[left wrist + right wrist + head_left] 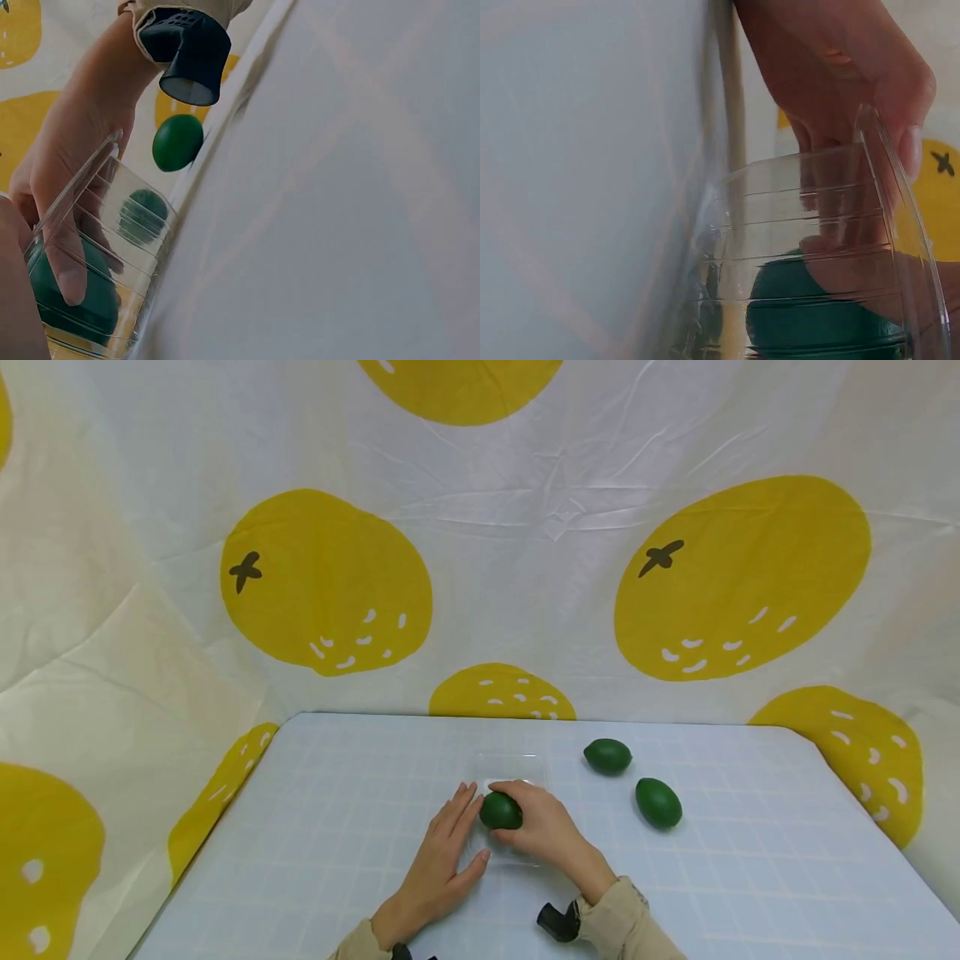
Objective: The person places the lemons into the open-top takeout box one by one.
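Observation:
My right hand (543,822) grips a dark green lime (501,811) between thumb and fingers, low inside a clear plastic box (513,766). In the left wrist view, that lime (97,319) shows through the box's ribbed wall. My left hand (442,868) lies along the box's left side with its fingers extended. In the right wrist view, the left hand (840,67) is beside the box wall (810,172). Whether the held lime touches the box floor is hard to tell.
Two more limes lie on the table right of the box: one farther back (608,757), another nearer (658,803). A pale checked cloth (300,827) covers the table. Behind it hangs a white curtain (525,568) with yellow fruit prints.

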`<act>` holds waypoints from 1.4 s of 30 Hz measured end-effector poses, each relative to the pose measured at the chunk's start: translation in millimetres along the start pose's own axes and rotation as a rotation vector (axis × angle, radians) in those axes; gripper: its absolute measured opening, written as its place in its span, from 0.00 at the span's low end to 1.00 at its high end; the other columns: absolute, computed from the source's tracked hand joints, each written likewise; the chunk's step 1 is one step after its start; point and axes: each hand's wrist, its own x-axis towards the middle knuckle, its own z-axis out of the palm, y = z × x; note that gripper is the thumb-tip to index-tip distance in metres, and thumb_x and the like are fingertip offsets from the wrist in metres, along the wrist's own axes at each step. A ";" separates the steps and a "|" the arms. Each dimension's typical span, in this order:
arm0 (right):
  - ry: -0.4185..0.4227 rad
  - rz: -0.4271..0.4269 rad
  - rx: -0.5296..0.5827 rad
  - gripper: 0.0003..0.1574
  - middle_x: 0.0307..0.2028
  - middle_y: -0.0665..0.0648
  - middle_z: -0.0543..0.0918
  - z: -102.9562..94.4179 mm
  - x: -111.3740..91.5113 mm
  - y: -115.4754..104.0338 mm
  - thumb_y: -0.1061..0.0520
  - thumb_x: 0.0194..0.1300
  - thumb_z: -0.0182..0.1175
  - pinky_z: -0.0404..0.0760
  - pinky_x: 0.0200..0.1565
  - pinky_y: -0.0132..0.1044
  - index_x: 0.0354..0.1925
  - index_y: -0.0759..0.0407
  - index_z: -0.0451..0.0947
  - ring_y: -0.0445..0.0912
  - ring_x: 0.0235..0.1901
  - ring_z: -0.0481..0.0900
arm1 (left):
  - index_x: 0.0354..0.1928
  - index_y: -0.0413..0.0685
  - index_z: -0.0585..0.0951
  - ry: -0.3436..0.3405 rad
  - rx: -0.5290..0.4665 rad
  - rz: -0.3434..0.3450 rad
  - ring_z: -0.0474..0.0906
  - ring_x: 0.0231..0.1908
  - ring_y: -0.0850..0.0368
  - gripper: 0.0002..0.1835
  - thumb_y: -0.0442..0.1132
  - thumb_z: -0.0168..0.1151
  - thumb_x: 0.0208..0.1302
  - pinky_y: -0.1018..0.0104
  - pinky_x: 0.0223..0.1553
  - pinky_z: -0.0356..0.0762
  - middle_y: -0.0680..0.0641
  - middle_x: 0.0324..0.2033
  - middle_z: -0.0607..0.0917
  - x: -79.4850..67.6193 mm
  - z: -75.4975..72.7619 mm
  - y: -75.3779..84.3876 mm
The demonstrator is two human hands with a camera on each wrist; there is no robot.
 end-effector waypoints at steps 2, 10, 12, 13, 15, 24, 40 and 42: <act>-0.009 0.003 -0.027 0.37 0.56 0.57 0.82 0.5 -0.6 -1.2 0.53 0.52 0.76 0.79 0.52 0.53 0.60 0.57 0.77 0.54 0.53 0.80 | 0.73 0.39 0.64 0.006 0.001 0.000 0.56 0.73 0.39 0.36 0.45 0.59 0.66 0.46 0.69 0.56 0.43 0.74 0.60 -0.4 0.5 -0.2; 0.023 0.006 -0.080 0.37 0.54 0.53 0.82 6.1 -1.3 -1.1 0.46 0.53 0.76 0.82 0.46 0.50 0.59 0.53 0.78 0.49 0.48 0.82 | 0.72 0.38 0.65 0.014 0.003 0.002 0.56 0.72 0.40 0.35 0.46 0.57 0.68 0.50 0.71 0.54 0.44 0.74 0.60 -2.7 2.3 -1.8; 0.045 0.013 -0.074 0.37 0.52 0.52 0.80 7.7 -1.2 -0.8 0.47 0.53 0.76 0.82 0.45 0.49 0.59 0.53 0.78 0.49 0.46 0.82 | 0.73 0.39 0.64 0.004 0.005 -0.008 0.56 0.73 0.41 0.34 0.47 0.56 0.69 0.51 0.71 0.53 0.45 0.75 0.60 -3.0 2.2 -1.9; 0.059 0.019 -0.068 0.37 0.52 0.52 0.79 8.3 -1.2 -0.9 0.47 0.53 0.76 0.82 0.44 0.49 0.60 0.53 0.78 0.49 0.45 0.81 | 0.73 0.40 0.64 0.000 0.007 -0.010 0.56 0.73 0.41 0.34 0.47 0.56 0.69 0.51 0.71 0.53 0.45 0.75 0.60 -3.1 2.1 -1.9; 0.094 0.032 -0.054 0.38 0.51 0.53 0.77 9.3 -1.4 -0.9 0.48 0.53 0.76 0.83 0.44 0.48 0.60 0.53 0.77 0.48 0.44 0.81 | 0.73 0.40 0.64 -0.003 0.008 -0.013 0.56 0.73 0.41 0.34 0.47 0.56 0.69 0.50 0.71 0.53 0.45 0.75 0.59 -3.2 2.1 -2.0; 0.231 0.013 -0.055 0.33 0.51 0.55 0.75 10.4 -1.0 1.9 0.57 0.53 0.76 0.80 0.34 0.33 0.57 0.57 0.77 0.45 0.35 0.80 | 0.73 0.40 0.64 0.008 0.008 0.009 0.57 0.72 0.40 0.36 0.45 0.59 0.66 0.45 0.68 0.58 0.44 0.74 0.60 -0.6 2.1 -1.7; 0.231 -0.015 -0.018 0.28 0.51 0.54 0.77 10.6 -1.2 5.6 0.60 0.57 0.72 0.84 0.37 0.36 0.56 0.57 0.78 0.47 0.36 0.84 | 0.72 0.40 0.65 -0.006 0.012 0.006 0.56 0.72 0.40 0.35 0.45 0.58 0.67 0.47 0.68 0.56 0.39 0.73 0.62 -0.5 0.3 -1.1; 0.227 -0.012 -0.014 0.28 0.51 0.55 0.77 11.2 -1.4 5.8 0.60 0.58 0.72 0.84 0.37 0.36 0.57 0.58 0.78 0.47 0.36 0.84 | 0.73 0.40 0.64 -0.008 0.017 0.007 0.56 0.72 0.40 0.35 0.45 0.58 0.67 0.47 0.69 0.56 0.39 0.73 0.62 -0.6 0.1 -1.0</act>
